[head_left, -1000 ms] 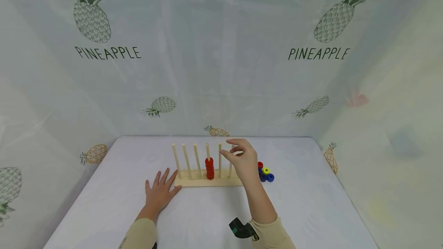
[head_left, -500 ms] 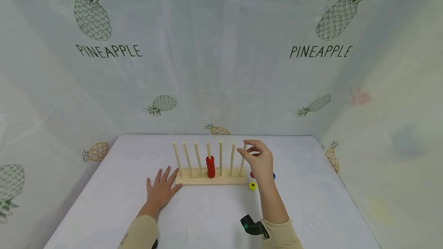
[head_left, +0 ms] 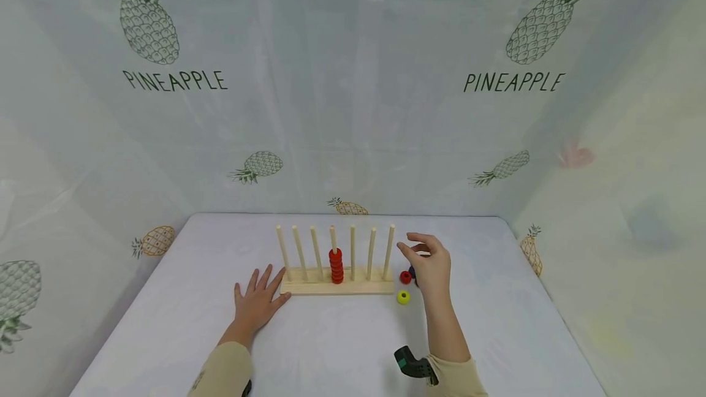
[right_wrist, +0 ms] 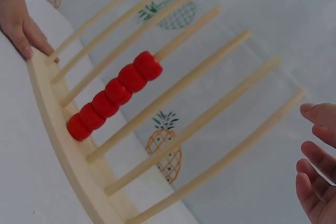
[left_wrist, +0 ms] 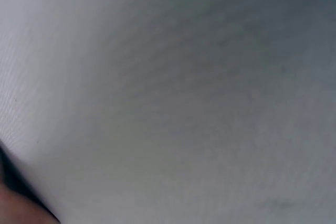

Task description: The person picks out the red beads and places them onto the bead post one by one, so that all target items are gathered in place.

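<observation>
A wooden rack (head_left: 342, 288) with a row of upright pegs stands on the table. Several red beads (head_left: 336, 266) are stacked on its middle peg; the other pegs are bare. At the rack's left end my left hand (head_left: 255, 311) lies with fingers spread, thumb and forefinger touching the base. My right hand (head_left: 433, 267) hovers to the right of the last peg, thumb and forefinger apart, nothing seen between them. Under and beside it lie a loose red bead (head_left: 405, 277), a partly hidden blue bead (head_left: 412, 271) and a yellow bead (head_left: 403, 297).
A white table (head_left: 331, 342) carries everything, with a pineapple-printed curtain (head_left: 353, 109) behind it. The left wrist view shows only a blurred pale surface and a bit of skin at its lower left corner.
My right hand has moved right, from over the pegs to beyond the rack's right end. This uncovers the last peg and the yellow and red beads beside the rack. My left hand has stayed put.
</observation>
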`<state>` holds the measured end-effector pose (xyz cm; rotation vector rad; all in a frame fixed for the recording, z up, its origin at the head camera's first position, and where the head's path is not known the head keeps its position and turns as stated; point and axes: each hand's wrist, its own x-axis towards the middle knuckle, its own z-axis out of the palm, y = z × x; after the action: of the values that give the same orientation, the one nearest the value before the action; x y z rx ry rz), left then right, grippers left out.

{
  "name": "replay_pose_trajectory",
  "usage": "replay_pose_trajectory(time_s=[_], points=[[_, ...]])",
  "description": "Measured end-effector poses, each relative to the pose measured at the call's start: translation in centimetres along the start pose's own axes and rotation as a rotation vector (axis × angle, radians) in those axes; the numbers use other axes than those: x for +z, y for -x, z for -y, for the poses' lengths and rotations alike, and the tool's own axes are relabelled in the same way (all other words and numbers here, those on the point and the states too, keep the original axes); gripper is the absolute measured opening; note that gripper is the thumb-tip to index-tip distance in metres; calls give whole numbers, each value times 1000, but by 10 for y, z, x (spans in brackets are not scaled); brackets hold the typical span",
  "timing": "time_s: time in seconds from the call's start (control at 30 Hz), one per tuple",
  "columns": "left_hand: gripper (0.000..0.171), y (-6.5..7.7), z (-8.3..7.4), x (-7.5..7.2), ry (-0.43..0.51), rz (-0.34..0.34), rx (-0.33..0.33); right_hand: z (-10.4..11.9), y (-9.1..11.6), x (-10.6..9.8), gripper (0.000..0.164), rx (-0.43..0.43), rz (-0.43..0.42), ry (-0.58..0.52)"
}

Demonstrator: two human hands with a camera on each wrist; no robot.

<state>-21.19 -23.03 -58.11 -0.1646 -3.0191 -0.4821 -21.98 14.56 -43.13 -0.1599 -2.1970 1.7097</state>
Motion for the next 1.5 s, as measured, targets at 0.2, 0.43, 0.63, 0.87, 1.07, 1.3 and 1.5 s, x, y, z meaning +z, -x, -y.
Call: replay_pose_trajectory(time_s=[0.2, 0.43, 0.63, 0.87, 1.07, 1.3, 1.5], points=[[72, 0, -1, -1, -4, 15, -5, -17, -1, -1, 29, 50, -5, 20], [73, 0, -3, -4, -6, 11, -8, -32, -1, 1, 30, 113, -5, 45], [73, 2, -8, -10, -17, 32, -24, -45, -1, 3, 31, 123, -4, 77], [74, 1, -8, -8, -35, 46, -36, -62, -1, 6, 34, 152, 8, 108], [73, 0, -5, -5, -19, 20, -25, -79, -1, 8, 32, 163, 6, 117], [73, 1, -8, -10, -20, 45, -38, -90, 2, 10, 32, 188, 19, 124], [73, 2, -11, -15, -21, 74, -42, -96, 2, 10, 31, 185, 17, 141]])
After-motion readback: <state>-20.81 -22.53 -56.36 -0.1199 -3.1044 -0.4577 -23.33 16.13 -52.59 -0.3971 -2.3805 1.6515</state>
